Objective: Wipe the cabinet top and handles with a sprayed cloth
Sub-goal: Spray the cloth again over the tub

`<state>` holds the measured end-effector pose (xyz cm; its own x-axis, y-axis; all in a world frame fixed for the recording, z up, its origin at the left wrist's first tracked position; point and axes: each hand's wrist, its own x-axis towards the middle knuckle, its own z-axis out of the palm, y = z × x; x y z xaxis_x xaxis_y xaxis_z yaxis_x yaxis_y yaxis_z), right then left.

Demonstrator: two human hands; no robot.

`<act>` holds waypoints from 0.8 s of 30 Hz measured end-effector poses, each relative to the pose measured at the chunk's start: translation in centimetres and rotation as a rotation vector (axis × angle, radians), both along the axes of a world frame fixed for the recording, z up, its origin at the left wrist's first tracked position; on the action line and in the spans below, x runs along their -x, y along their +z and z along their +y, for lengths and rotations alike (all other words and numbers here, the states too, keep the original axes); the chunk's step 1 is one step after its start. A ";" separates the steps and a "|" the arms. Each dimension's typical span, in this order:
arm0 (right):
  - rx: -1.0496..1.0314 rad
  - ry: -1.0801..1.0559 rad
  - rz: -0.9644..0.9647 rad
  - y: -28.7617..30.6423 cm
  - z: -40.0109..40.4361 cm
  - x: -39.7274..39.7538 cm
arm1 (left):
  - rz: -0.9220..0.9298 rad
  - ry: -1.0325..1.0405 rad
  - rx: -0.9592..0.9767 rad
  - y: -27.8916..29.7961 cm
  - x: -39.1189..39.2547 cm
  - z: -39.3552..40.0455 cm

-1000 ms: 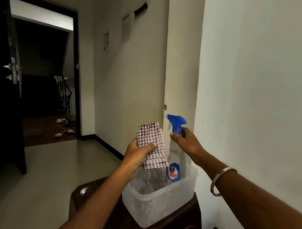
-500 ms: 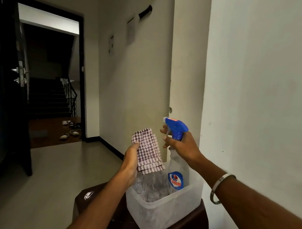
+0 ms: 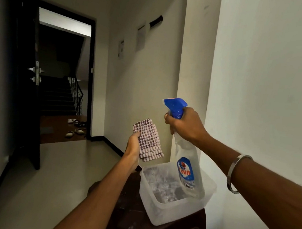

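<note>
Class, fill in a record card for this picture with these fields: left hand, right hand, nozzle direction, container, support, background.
left hand: left hand grips a folded checked cloth, held upright
right hand: right hand grips the spray bottle at its neck
nozzle direction: blue spray head points left, toward the cloth
container: translucent plastic tub, below the bottle
support: dark wooden stool under the tub
background: open doorway with stairs beyond
</note>
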<state>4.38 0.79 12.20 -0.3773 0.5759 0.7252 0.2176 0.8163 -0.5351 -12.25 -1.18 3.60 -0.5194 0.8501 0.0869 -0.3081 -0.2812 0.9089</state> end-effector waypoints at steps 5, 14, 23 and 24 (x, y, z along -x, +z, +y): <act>-0.012 0.019 0.009 0.6 -1.8 0.6 | -0.042 -0.013 0.062 -0.5 -1.4 -0.8; -0.058 0.047 0.071 3.7 -3.0 0.6 | -0.029 0.045 0.064 -0.8 -1.0 -0.7; 0.096 0.020 -0.091 1.9 -5.1 -1.3 | -0.023 -0.011 -0.002 1.5 -2.3 -2.4; 0.111 0.004 -0.104 1.3 -5.3 -1.5 | -0.018 -0.020 -0.012 1.7 -2.5 -2.7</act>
